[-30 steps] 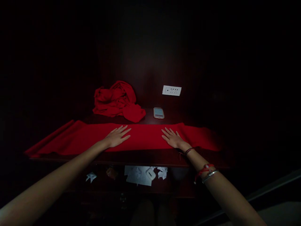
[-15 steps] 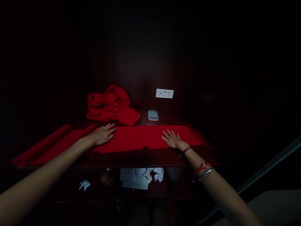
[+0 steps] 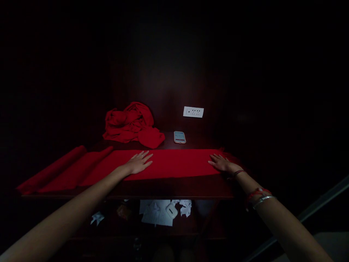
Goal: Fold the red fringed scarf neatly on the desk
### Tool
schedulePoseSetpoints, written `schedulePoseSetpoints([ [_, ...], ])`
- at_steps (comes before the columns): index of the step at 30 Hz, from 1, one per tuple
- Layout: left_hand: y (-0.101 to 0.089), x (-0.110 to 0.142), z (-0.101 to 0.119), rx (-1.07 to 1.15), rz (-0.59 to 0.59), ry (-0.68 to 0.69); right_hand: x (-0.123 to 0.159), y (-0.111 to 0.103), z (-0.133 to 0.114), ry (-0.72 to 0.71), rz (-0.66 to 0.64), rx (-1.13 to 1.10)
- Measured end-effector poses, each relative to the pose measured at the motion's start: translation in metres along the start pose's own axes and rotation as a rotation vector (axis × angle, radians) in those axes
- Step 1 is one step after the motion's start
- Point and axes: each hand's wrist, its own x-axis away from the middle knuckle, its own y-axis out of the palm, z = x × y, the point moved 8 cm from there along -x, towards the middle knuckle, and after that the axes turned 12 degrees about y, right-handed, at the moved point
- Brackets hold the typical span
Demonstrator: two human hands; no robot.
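Observation:
A long strip of red cloth point(image 3: 177, 163) lies across the table, flat in the middle and raised in folds toward its left end. My left hand point(image 3: 138, 163) rests on it left of centre, palm down with the fingers spread. Near the cloth's right end, my right hand point(image 3: 220, 163) also lies flat with its fingers apart. Neither hand grips anything. Behind the strip, a bunched heap of red cloth point(image 3: 132, 122) sits at the back left.
A phone point(image 3: 179, 137) with a lit screen lies behind the strip, below a white wall socket point(image 3: 193, 111). On a shelf under the tabletop point(image 3: 174, 189) are paper sheets point(image 3: 156, 217), a white earbud case point(image 3: 171, 211) and crumpled paper point(image 3: 97, 218).
Both hands have slid to the right along the cloth. A small ridge in the middle of the strip has flattened out. The view has shifted slightly.

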Motion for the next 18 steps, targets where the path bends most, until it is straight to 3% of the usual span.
schedulePoseSetpoints([
  [3, -0.006, -0.009, 0.01, 0.024, 0.001, 0.003, -0.016, -0.025, -0.017, -0.117, 0.046, 0.036],
  [7, -0.017, -0.028, 0.044, 0.047, 0.048, 0.118, -0.036, -0.049, -0.039, -0.174, 0.057, 0.039],
  [11, -0.008, -0.045, 0.067, 0.099, -0.019, 0.183, -0.054, -0.052, -0.046, -0.2, 0.009, 0.026],
  [18, 0.0, -0.051, 0.063, 0.096, -0.015, 0.183, -0.077, -0.045, -0.034, -0.203, -0.143, -0.062],
])
